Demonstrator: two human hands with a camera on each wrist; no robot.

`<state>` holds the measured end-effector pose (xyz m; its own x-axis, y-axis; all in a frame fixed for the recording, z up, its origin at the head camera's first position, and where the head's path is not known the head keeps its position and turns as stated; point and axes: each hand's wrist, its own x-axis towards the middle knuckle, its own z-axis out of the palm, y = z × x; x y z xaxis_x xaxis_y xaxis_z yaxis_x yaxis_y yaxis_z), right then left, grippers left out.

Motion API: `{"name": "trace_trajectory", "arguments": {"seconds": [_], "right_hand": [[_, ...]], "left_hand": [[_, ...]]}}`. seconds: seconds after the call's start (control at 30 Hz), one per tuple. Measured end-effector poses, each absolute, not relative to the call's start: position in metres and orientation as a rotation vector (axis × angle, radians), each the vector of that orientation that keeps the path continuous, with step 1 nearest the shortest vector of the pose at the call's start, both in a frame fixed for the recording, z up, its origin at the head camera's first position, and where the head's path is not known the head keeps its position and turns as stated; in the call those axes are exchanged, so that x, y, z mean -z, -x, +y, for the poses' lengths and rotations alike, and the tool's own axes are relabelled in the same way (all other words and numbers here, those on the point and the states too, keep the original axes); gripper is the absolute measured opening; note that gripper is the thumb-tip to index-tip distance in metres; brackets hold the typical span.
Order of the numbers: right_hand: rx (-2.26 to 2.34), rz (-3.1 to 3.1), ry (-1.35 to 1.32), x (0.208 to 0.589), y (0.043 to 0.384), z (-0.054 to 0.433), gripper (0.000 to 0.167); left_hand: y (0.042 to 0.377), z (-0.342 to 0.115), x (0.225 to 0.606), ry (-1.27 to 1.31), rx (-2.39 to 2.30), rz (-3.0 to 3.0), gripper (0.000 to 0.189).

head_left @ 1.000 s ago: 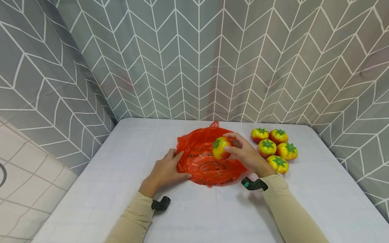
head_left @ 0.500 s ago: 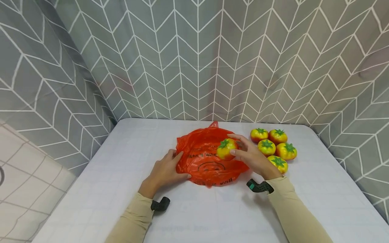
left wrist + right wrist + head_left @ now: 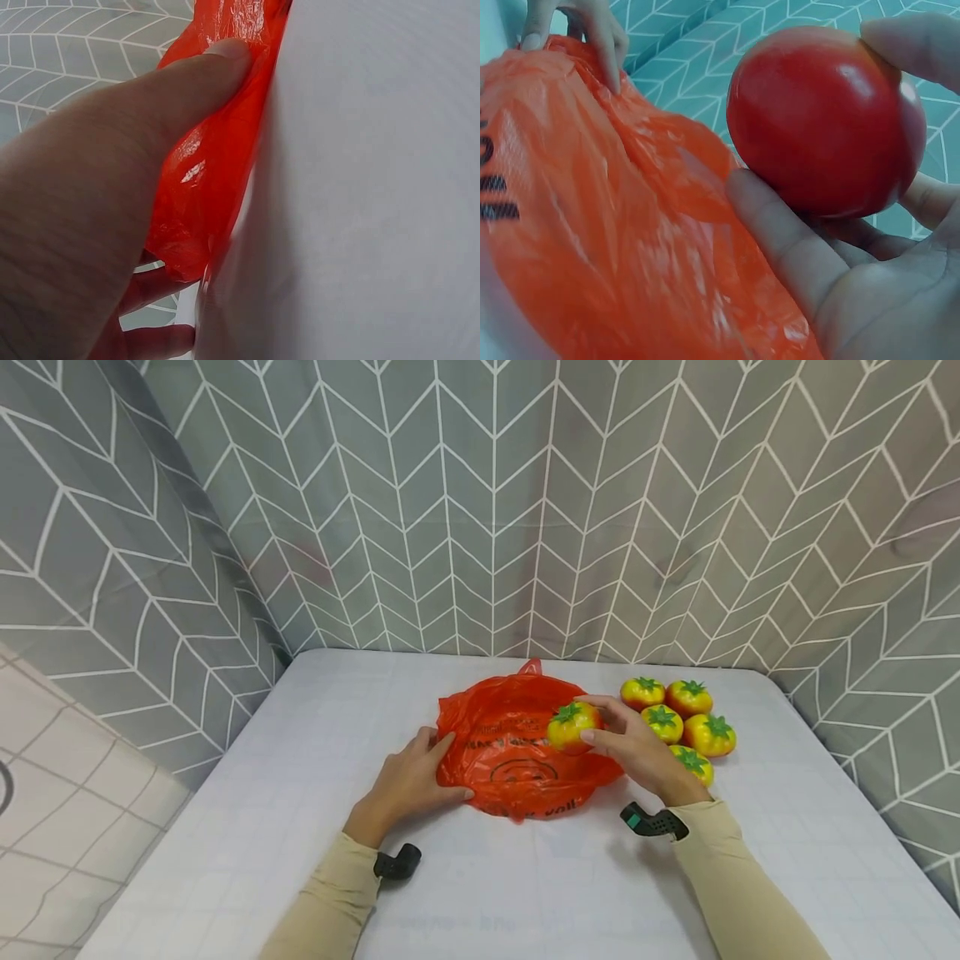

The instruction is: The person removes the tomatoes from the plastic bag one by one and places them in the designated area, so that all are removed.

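Note:
In the head view my right hand (image 3: 634, 745) holds a tomato (image 3: 574, 727), yellow and red with a green star-shaped top. It is above the right part of a red plastic bag (image 3: 517, 777) with dark print. The right wrist view shows the tomato's red underside (image 3: 821, 124) between thumb and fingers. My left hand (image 3: 412, 781) grips the bag's left edge. In the left wrist view the thumb (image 3: 217, 71) lies on the red plastic, and other fingers are partly hidden behind it. The bag lies with its mouth spread, and no tomato is seen inside.
Several more tomatoes (image 3: 662, 723) stand in a cluster on the right side of the white table (image 3: 315, 718), just beyond my right hand. A grey curtain (image 3: 465, 510) with white chevron lines hangs behind the table and at both sides.
My right hand has drawn to the right with the tomato, from over the bag's middle towards its right side. The tomato's green top now faces more upward. My left hand stays at the bag's edge.

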<state>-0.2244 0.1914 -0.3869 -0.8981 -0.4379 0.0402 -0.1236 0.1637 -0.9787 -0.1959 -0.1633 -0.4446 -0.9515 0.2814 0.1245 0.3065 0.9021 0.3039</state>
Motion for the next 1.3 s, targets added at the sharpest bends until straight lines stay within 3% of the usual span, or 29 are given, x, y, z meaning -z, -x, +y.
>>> {"name": "trace_trajectory", "arguments": {"seconds": [0.53, 1.3], "right_hand": [[1.787, 2.318, 0.280, 0.376, 0.213, 0.224, 0.066], [1.652, 2.523, 0.329, 0.379, 0.208, 0.265, 0.063]], "left_hand": [[0.196, -0.162, 0.444, 0.476, 0.486, -2.988, 0.096], [0.194, -0.163, 0.447, 0.466, 0.492, -2.977, 0.097]]}}
